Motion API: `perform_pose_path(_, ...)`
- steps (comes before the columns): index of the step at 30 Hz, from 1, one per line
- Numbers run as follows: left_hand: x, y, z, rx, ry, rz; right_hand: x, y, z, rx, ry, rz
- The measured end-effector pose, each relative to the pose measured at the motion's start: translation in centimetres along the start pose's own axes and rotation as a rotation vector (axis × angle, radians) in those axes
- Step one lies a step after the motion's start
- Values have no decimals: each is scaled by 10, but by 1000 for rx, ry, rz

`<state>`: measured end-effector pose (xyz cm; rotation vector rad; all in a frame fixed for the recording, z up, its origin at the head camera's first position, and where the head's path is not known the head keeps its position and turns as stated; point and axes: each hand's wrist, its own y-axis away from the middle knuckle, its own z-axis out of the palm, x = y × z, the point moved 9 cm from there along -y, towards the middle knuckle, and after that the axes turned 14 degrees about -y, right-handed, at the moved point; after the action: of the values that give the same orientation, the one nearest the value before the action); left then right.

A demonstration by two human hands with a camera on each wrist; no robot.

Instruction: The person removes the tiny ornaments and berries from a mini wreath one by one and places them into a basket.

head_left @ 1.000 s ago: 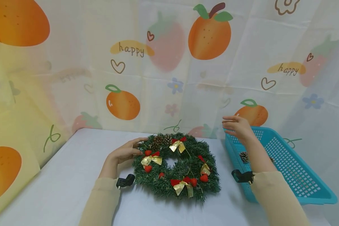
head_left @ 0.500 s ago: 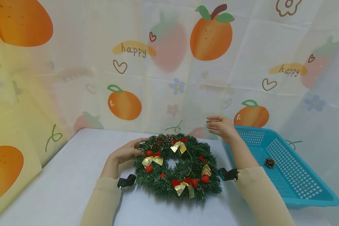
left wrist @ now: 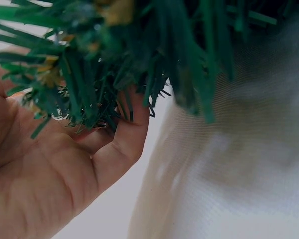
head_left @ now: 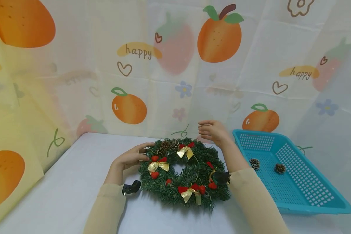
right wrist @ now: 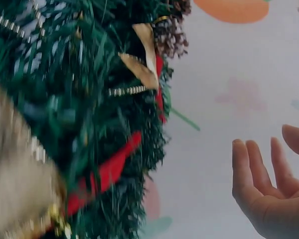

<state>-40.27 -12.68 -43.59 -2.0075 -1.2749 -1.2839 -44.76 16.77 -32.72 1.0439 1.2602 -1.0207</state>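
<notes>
A green Christmas wreath [head_left: 190,174] lies on the table with red-and-gold bows [head_left: 185,151], red berry-like ornaments [head_left: 212,185] and pine cones [head_left: 163,148] at its upper left. My left hand [head_left: 128,160] holds the wreath's left edge; in the left wrist view, its fingers [left wrist: 124,144] curl up into the green needles. Past the wreath's upper right, my right hand [head_left: 214,132] hovers with nothing in it. The right wrist view has that hand's fingers [right wrist: 259,172] loosely bent and apart from the wreath.
To the right stands a blue plastic basket [head_left: 313,209], holding a pine cone [head_left: 254,163] by its left wall and another pine cone [head_left: 279,168] near its middle. A fruit-print curtain [head_left: 158,107] hangs behind the white table [head_left: 73,188].
My right hand has travelled left, from over the basket to beyond the wreath's upper right, uncovering the pine cones in the basket. The left hand and the wreath stay in place.
</notes>
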Motion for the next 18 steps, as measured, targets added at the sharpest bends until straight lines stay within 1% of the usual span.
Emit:
perform_pose_path(2,0,-1,0,2,-1,2,18,-21,-5,-52,-15,-7)
perform_pose_path(3,-1,-1,0,4,1,-3,26,-30,-7,-65,-28,1)
perform_pose_path(5,-1,-1,-1,3,-1,3,34,-40,-4,-90,-37,10)
perform_pose_path(7,0,-1,-1,-1,-4,10,26,-32,10,-81,-27,31)
perform_pose_path(12,-1,-1,-2,1,-7,4,-8,4,47,-16,-4,60)
perform_pose_path(15,-1,-2,-3,1,-6,-2,-13,9,55,5,-24,84)
perform_pose_path(18,-1,-2,-3,0,-5,-10,-10,6,58,13,-40,103)
